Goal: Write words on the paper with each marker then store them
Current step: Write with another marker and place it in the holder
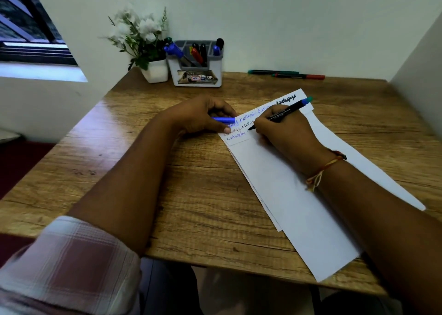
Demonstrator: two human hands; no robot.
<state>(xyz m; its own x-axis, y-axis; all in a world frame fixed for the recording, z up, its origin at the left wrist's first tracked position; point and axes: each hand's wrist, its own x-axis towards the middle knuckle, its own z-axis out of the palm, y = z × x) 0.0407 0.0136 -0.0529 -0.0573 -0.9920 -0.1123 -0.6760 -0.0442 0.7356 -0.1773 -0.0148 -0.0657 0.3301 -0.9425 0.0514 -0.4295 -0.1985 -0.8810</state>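
Observation:
White paper lies slanted on the wooden desk, with several handwritten words in blue, red and black near its top. My right hand grips a black marker with a blue-green end, its tip touching the paper by the words. My left hand rests on the paper's top left corner and holds a blue cap between its fingers. A grey and white pen holder with several markers stands at the back of the desk.
A white pot of white flowers stands left of the holder. A green marker and a red marker lie at the desk's back right edge. White walls close in behind and on the right; a window is at far left.

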